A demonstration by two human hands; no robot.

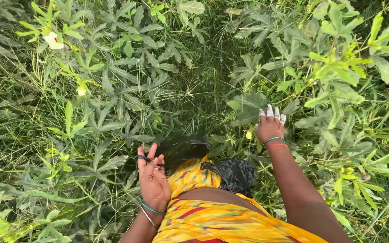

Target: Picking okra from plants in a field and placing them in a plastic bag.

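My left hand [152,177] is raised palm-up at the lower middle. Its thumb and a finger pinch a small dark object [143,158], and there are bangles on the wrist. My right hand [270,125] reaches forward into the green plants. White wraps cover its fingertips, which rest against a large lobed leaf [247,108]. Whether anything lies under those fingers is hidden. A small yellow bud [248,134] hangs just left of that hand. A black plastic bag [183,147] is tucked at my waist against yellow patterned cloth [203,218].
Dense tall plants with lobed leaves and grass surround me on all sides. A pale yellow flower [53,40] blooms at the upper left and another pale bud [81,91] sits lower. A narrow grassy gap [203,76] runs ahead between the plants.
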